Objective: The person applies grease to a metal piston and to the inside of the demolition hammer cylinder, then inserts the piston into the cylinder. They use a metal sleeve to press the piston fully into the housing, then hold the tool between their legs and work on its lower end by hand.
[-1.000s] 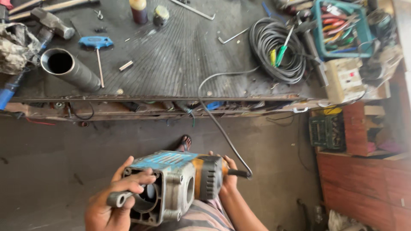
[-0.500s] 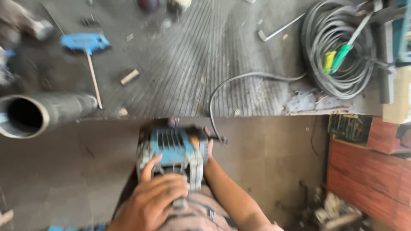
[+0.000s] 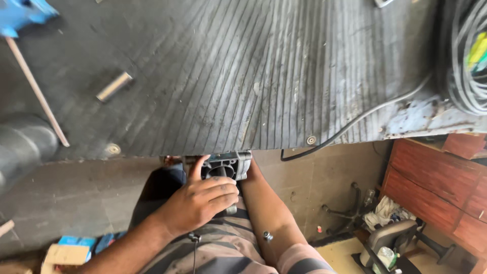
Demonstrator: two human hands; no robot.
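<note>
Motor housing (image 3: 225, 165) was held in lap, just below ribbed workbench mat (image 3: 253, 76) edge. Left hand (image 3: 200, 200) was wrapped closed over housing. Right hand was hidden beyond housing — grip could not be told. Metal casting judged heavy, rigid — best taken by body.

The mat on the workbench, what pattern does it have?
The dark rubber mat has thin raised ridges in straight lines, seen in the head view.

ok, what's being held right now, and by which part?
A grey power-tool housing. The left hand grips its near end from above; the right hand is hidden under the bench.
</note>
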